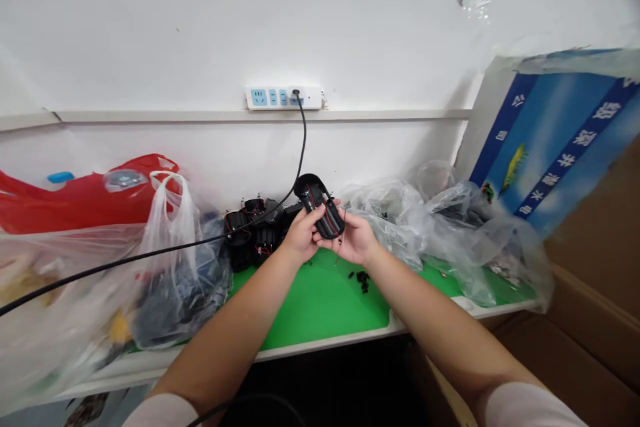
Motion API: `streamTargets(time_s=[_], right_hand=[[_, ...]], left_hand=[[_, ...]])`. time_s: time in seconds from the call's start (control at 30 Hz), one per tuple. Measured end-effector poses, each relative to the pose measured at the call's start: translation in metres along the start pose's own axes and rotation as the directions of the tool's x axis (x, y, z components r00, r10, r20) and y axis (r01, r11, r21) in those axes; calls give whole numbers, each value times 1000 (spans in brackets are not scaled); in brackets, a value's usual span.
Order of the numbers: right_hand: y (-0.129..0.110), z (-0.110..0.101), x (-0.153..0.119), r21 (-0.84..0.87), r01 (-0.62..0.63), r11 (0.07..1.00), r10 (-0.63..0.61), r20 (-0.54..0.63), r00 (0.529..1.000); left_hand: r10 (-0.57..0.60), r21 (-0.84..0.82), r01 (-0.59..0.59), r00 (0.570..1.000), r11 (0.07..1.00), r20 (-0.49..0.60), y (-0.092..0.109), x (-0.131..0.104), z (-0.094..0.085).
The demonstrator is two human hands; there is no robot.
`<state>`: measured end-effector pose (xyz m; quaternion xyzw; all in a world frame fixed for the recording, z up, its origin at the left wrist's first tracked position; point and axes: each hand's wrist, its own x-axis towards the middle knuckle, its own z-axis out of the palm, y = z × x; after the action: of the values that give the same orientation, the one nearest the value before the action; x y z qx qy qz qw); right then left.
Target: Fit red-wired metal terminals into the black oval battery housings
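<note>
A black plastic housing (327, 219) with thin red wires inside is held up over the green table top. My left hand (302, 235) grips its left side, thumb laid on the near part. From the right, my right hand (354, 237) supports the housing's lower edge with curled fingers, and a thin wire hangs by that palm. Several small black parts (363, 280) lie on the green surface below my right hand. More black housings (250, 230) with red wires are piled to the left, behind my left forearm.
Clear plastic bags (425, 213) spread at the right, near a blue printed sheet (565, 127). A white bag (173, 267) and red bag (100, 197) are at the left. A black cable (304, 140) runs from the power strip (257, 98) across the left side.
</note>
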<state>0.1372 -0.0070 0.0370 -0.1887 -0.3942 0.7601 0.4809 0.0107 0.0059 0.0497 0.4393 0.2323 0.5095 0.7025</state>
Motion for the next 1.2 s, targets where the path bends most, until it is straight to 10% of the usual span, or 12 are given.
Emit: streamTargets(time_s=[0.4, 0.63, 1.2], right_hand=[[45, -23, 8, -187, 101, 977, -147, -247, 958], [55, -13, -10, -687, 238, 687, -425, -114, 898], [42, -15, -10, -921, 195, 336, -572, -35, 820]], left_hand=[[181, -156, -234, 938, 960, -295, -5, 2, -24], [237, -99, -283, 914, 954, -330, -3, -1, -17], [252, 2, -268, 902, 963, -351, -6, -1, -18]])
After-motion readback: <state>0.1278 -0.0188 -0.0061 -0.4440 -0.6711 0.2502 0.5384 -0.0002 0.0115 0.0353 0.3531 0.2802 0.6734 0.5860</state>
